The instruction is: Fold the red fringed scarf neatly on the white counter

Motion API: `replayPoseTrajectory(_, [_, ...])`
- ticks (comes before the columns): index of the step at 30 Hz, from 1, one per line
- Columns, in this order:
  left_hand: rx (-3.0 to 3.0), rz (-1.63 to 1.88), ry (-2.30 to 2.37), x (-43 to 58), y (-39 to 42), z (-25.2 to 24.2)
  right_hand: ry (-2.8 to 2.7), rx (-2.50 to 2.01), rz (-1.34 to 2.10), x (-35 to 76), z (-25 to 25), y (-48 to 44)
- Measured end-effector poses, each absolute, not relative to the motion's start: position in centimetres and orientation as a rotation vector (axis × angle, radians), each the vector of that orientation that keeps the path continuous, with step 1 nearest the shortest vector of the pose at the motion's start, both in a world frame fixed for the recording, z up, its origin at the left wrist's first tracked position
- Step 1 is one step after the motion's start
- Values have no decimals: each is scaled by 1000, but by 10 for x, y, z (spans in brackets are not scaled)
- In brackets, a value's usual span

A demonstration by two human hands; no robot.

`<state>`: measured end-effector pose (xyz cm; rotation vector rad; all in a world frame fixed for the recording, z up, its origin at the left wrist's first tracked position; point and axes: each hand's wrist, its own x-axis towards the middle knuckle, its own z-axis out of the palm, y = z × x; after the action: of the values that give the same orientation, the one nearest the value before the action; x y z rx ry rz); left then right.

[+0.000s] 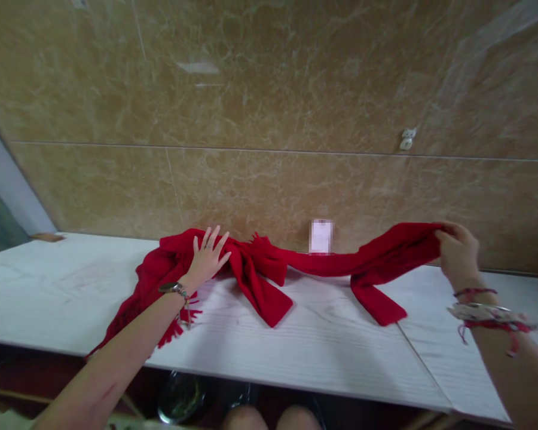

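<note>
A red fringed scarf (264,292) lies bunched and twisted along the white wooden tabletop, close to the wall. My left hand (207,254) rests on its bunched left part with the fingers spread. Farther right, my right hand (459,251) is closed around one end and pulls it out in a long band above the table. From that band a folded flap hangs down onto the tabletop. Fringe shows near my left wrist and at the middle of the scarf. The fingertips of my right hand are partly hidden by the hand itself.
A marbled brown tile wall (269,119) rises behind the white table (323,346). A small pale card (321,237) leans at the wall behind the scarf. A white figure-shaped hook (407,138) is on the tiles. Below the table edge are a glass bowl (182,397) and my knees.
</note>
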<state>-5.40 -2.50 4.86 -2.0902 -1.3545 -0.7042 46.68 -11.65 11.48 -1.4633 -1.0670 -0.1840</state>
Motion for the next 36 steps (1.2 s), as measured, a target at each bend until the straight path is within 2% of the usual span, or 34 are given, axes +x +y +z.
replayPoseTrajectory(3, [-2140,-632,-1363,-42,-26,44,-1375,-1699,-63,470,96,-125])
replayPoseTrajectory(6, [-2096,-581,-1426,-38,-27,41,-1597,-1725,10,430,78,-109])
replayPoseTrajectory(10, [-1954,-554,-1601,-56,-29,45,-1961,-1581,-23,335,59,-74])
replayPoseTrajectory(14, [-1840,-546,-1834,-90,-37,45,-2186,-1454,114,239,39,-45])
replayPoseTrajectory(21, [-1919,-657,-2195,-128,-41,10,-2133,-1423,492,138,-5,-28])
replayPoseTrajectory(26, [-1980,-802,-2110,-136,-25,-3,-2142,-1328,324,84,-27,-25])
replayPoseTrajectory(36, [-1979,-933,-2041,-152,17,-7,-1827,-1456,118,23,-25,24])
